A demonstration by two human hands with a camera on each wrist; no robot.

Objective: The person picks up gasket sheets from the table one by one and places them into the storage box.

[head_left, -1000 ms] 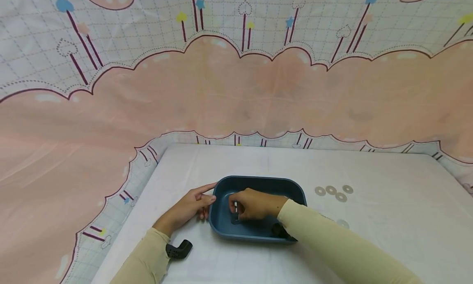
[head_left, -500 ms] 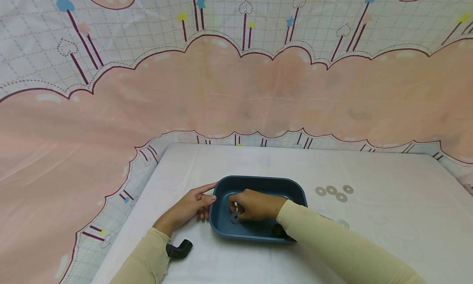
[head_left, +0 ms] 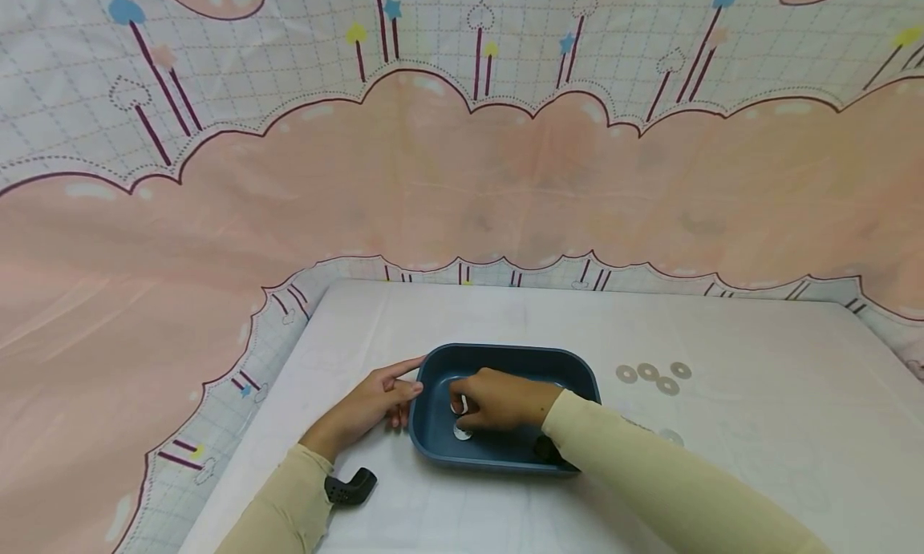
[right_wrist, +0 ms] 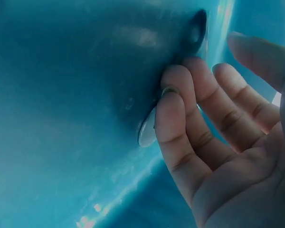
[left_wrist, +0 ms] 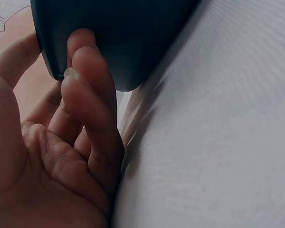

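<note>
Inside a dark blue rectangular tray (head_left: 505, 466), my right hand (head_left: 505, 398) reaches down with curled fingers. Its fingertips hold the edge of a round metal washer (head_left: 463, 433), which is tilted and shines white. In the right wrist view most of that washer (right_wrist: 148, 130) is hidden behind the fingers. A second dark washer (right_wrist: 198, 31) with a hole shows beyond the fingertips. My left hand (head_left: 371, 402) rests at the tray's left end, index finger and thumb touching the rim. In the left wrist view other fingers (left_wrist: 92, 85) lie against the tray's outer wall (left_wrist: 123, 42).
Several grey washers (head_left: 648, 371) lie on the white tablecloth (head_left: 765, 378) right of the tray, another (head_left: 671, 437) beside the right sleeve. A black angled piece (head_left: 351, 487) sits at the left wrist. Behind the table hangs a pink patterned cloth (head_left: 505, 185).
The washer under my right fingertips has tilted, turning from dark to bright. My right fingers have shifted slightly; my left hand and the tray have stayed put.
</note>
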